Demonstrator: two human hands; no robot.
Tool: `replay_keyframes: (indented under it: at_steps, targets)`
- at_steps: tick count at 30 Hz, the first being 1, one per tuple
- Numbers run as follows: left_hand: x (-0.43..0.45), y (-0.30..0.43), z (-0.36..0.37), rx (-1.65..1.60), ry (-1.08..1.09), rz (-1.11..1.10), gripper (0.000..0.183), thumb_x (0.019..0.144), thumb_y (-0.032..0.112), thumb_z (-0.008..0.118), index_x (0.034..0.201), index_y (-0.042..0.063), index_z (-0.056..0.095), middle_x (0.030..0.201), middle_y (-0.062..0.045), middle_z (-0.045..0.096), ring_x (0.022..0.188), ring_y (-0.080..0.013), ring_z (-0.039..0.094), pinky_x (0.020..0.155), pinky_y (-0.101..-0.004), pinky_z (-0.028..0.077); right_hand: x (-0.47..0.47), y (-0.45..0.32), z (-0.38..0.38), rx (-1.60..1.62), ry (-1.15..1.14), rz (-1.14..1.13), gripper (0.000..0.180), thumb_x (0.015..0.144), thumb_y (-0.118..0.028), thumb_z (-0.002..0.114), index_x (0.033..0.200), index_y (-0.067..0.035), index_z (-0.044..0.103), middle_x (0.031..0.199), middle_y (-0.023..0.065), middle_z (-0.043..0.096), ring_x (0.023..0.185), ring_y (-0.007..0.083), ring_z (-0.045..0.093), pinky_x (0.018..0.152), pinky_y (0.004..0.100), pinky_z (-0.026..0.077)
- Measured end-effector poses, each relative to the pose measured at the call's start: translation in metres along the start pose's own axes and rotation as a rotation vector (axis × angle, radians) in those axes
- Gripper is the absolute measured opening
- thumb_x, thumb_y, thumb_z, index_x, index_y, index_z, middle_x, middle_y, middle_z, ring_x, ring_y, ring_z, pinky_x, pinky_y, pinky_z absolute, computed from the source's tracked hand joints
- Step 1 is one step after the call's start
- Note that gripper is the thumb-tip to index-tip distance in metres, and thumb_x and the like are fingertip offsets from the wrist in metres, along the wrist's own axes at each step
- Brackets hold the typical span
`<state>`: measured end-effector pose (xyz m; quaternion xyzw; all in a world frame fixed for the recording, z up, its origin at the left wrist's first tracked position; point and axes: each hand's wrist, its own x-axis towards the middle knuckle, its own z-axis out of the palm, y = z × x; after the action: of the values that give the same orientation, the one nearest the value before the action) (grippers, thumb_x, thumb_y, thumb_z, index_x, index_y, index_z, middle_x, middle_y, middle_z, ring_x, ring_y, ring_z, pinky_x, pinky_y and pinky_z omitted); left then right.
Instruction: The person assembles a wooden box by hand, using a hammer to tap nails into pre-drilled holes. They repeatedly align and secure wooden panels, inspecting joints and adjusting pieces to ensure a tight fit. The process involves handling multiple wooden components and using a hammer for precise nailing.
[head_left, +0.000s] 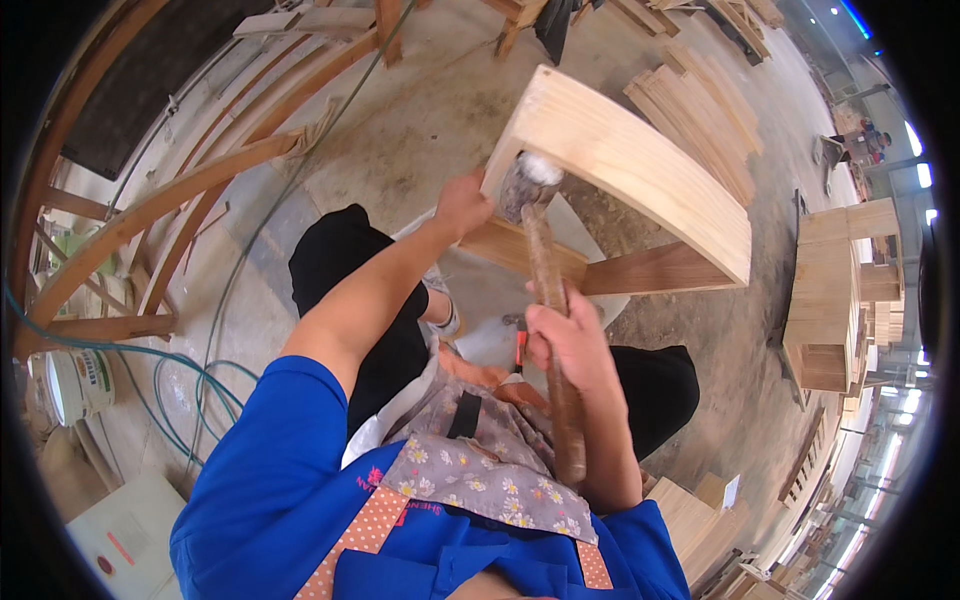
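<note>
A wooden box frame of pale boards (637, 165) stands tilted before me. My left hand (465, 202) grips the edge of its left board. My right hand (568, 334) is closed around the wooden handle of a mallet (546, 255), whose head with a whitish face is inside the frame, close to the top board's inner corner. Whether the mallet touches the wood cannot be told. A hammer with a red-and-black handle (519, 345) lies below the frame, between my knees, partly hidden. Under the frame is a light grey sheet (480, 300).
At the left stand a wooden rack (210, 176), a white bucket (79, 382) and coiled green hoses (217, 386). Stacked boards (694, 124) lie on the floor at the upper right. Wooden box pieces (821, 292) stand at the right; a person (874, 142) is far off.
</note>
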<state>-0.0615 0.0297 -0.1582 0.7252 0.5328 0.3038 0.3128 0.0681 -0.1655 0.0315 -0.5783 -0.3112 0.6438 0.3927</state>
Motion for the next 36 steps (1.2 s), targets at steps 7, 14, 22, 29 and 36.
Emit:
replay_keyframes:
  at_steps: [7,14,22,29,36]
  targets:
    - [-0.003,0.001,0.001,0.02,-0.052,0.014,0.031,0.07,0.013,0.056,0.1,0.005,0.057,0.084,-0.023,0.063,0.084,-0.0407,0.06,0.076,-0.0487,0.047,0.021,0.047,-0.023,-0.033,0.024,0.162,0.029,0.082,-0.015,0.061,0.1,0.001,0.045,0.059,0.0033,0.048,0.042,0.0115,0.045,0.039,0.0264,0.036]
    - [-0.011,0.009,-0.005,-0.008,0.002,-0.012,0.031,0.072,0.013,0.057,0.102,0.007,0.057,0.087,-0.021,0.064,0.086,-0.0397,0.06,0.077,-0.0471,0.048,0.05,0.012,-0.012,-0.056,0.039,-0.056,0.032,0.081,-0.013,0.061,0.107,0.0,0.046,0.06,0.002,0.048,0.044,0.0106,0.045,0.04,0.0261,0.036]
    - [-0.014,0.018,-0.012,0.021,-0.067,-0.038,0.03,0.07,0.012,0.058,0.1,0.008,0.06,0.089,-0.021,0.064,0.086,-0.0392,0.06,0.077,-0.0467,0.048,0.085,0.06,-0.029,-0.092,-0.004,0.124,0.031,0.078,-0.011,0.061,0.103,0.001,0.046,0.058,0.0017,0.047,0.043,0.0108,0.045,0.04,0.0263,0.037]
    - [-0.019,0.012,-0.005,0.017,0.003,-0.083,0.031,0.071,0.013,0.058,0.101,0.008,0.06,0.087,-0.02,0.064,0.087,-0.0388,0.06,0.078,-0.0463,0.048,0.058,-0.008,-0.013,0.047,0.062,-0.114,0.037,0.078,-0.009,0.06,0.109,0.005,0.045,0.057,0.0036,0.048,0.041,0.0128,0.045,0.04,0.0284,0.038]
    - [-0.014,0.01,-0.006,-0.009,-0.056,-0.08,0.031,0.07,0.014,0.06,0.1,0.004,0.059,0.086,-0.02,0.065,0.086,-0.0396,0.06,0.077,-0.0471,0.048,0.063,0.055,-0.035,-0.008,0.02,-0.009,0.036,0.078,-0.009,0.062,0.108,0.003,0.047,0.057,0.0036,0.049,0.04,0.0127,0.046,0.038,0.0271,0.037]
